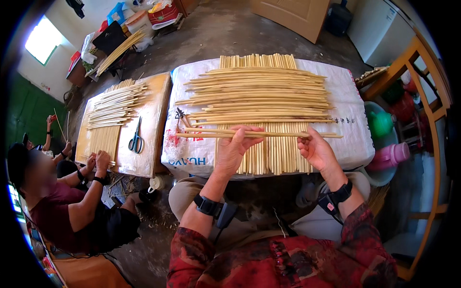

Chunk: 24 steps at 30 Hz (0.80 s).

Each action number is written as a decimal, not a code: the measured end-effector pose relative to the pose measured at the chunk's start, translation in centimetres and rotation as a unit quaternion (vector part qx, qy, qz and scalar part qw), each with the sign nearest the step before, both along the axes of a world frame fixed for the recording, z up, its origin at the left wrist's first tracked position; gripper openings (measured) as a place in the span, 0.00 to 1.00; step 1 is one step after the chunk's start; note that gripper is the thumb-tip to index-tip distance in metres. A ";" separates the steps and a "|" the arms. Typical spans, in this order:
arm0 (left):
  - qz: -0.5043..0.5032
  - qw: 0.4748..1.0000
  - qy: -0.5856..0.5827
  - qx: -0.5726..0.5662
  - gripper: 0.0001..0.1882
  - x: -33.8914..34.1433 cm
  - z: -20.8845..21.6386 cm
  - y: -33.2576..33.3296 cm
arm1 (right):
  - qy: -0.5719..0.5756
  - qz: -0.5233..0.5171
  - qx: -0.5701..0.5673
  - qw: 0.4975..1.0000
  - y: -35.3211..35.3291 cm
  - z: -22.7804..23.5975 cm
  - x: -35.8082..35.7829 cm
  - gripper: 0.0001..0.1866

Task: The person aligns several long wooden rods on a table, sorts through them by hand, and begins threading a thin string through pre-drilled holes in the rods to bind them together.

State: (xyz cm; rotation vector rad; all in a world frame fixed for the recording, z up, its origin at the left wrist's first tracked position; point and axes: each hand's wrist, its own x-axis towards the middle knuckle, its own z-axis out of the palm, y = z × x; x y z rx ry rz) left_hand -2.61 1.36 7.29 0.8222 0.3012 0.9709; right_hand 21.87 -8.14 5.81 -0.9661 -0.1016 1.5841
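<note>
Two or so long straw-coloured stalks (201,133) lie crosswise between my hands, just above the near part of a woven mat of stalks. My left hand (234,149) holds them near their middle, thumb on the near side and fingers curled behind. Toward their right end, my right hand (317,150) pinches them between thumb and fingertips. The mat's upright stalks (276,156) run toward me, and many crosswise stalks (259,96) lie over them in rows. Beneath is a table covered with a white woven sack (348,144).
To my left, a person (72,201) works at a lower table (149,149) with a similar mat (113,110) and dark-handled scissors (136,139). A blue-grey basin (384,175) holding a pink flask (390,156) stands at the right, beside a wooden frame (434,115).
</note>
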 end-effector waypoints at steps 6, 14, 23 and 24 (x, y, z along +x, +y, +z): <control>-0.007 0.999 -0.015 -0.045 0.11 0.5 0.4 -0.6 | -0.002 -0.048 0.115 0.992 0.3 1.1 0.4 0.10; 0.025 0.984 0.003 -0.175 0.12 0.9 0.6 -0.3 | -0.069 -0.019 0.205 0.976 0.5 0.9 0.3 0.12; 0.071 0.984 -0.032 -0.163 0.11 -0.7 -0.8 0.9 | -0.024 -0.027 0.152 0.988 0.9 -0.6 0.4 0.10; 0.072 0.985 -0.027 -0.153 0.11 -0.5 -0.8 0.9 | -0.004 -0.037 0.140 0.989 0.8 -1.1 0.5 0.11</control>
